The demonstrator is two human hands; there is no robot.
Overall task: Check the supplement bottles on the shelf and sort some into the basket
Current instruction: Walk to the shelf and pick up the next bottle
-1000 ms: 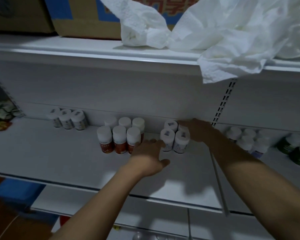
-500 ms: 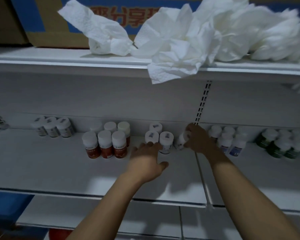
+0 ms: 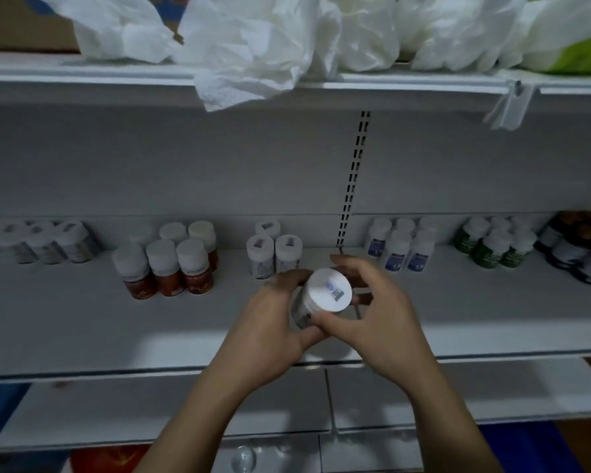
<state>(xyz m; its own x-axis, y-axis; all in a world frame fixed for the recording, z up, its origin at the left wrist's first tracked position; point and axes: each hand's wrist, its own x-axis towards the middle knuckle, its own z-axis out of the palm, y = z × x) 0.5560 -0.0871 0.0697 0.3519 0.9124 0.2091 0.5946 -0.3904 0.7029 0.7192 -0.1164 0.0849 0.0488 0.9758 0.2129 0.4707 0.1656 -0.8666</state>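
Both hands cradle a white-capped supplement bottle (image 3: 325, 297) just above the shelf (image 3: 82, 322): left hand (image 3: 270, 331) curled round its body, right hand (image 3: 372, 322) pinching the cap. The checking step appears underway; next, a label reading should decide whether it goes to the unseen basket.

The head camera is facing the shelf (image 3: 82, 329) head-on from close by, tilting slightly down. The upper shelf (image 3: 82, 76) is crossing the top of the frame, the left hand (image 3: 270, 332) and right hand (image 3: 382, 326) are holding the bottle (image 3: 328, 290) at lower centre, and the wide lens is bowing the edges
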